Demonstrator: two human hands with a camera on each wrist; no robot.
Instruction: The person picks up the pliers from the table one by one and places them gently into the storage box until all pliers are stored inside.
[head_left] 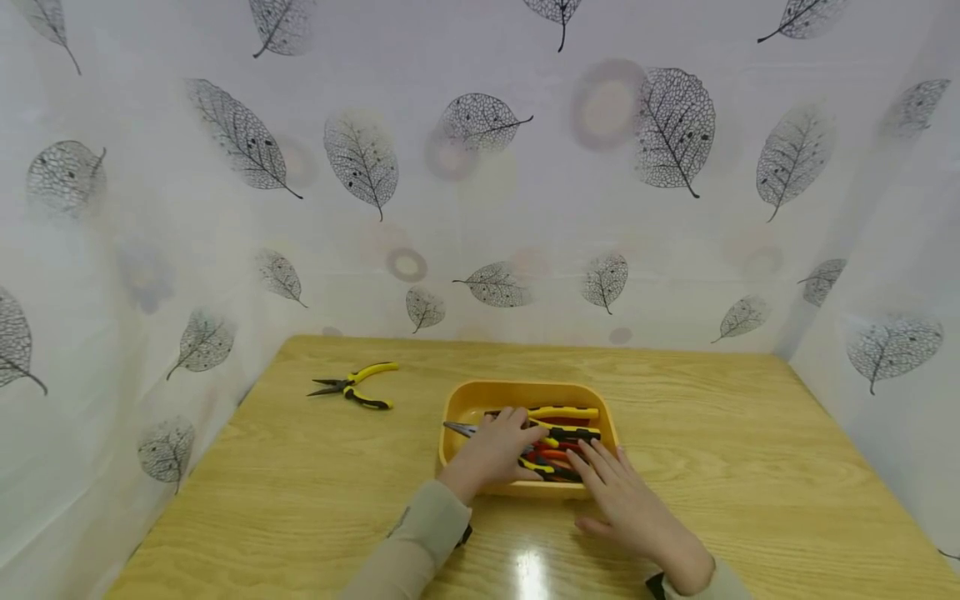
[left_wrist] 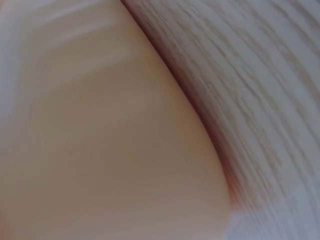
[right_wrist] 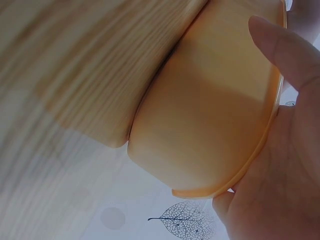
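A yellow plastic bin (head_left: 525, 392) on the table holds several pliers with yellow-and-black and red handles. My left hand (head_left: 491, 450) reaches over the near rim into the bin, its fingers bent down over the pliers; whether it grips one I cannot tell. Grey long-nose jaws stick out to its left, toward the bin's left wall. At the near right corner, my right hand (head_left: 626, 504) rests over the rim, fingers extended across the handles and thumb outside. The right wrist view shows the bin's outer wall (right_wrist: 200, 110) beside that thumb. Skin fills most of the left wrist view.
Yellow-and-black long-nose pliers (head_left: 351, 387) lie spread on the table, left of the bin. The wood-grain table (head_left: 720, 433) reaches back to a white curtain (head_left: 525, 200) with a leaf print, which also hangs along both sides.
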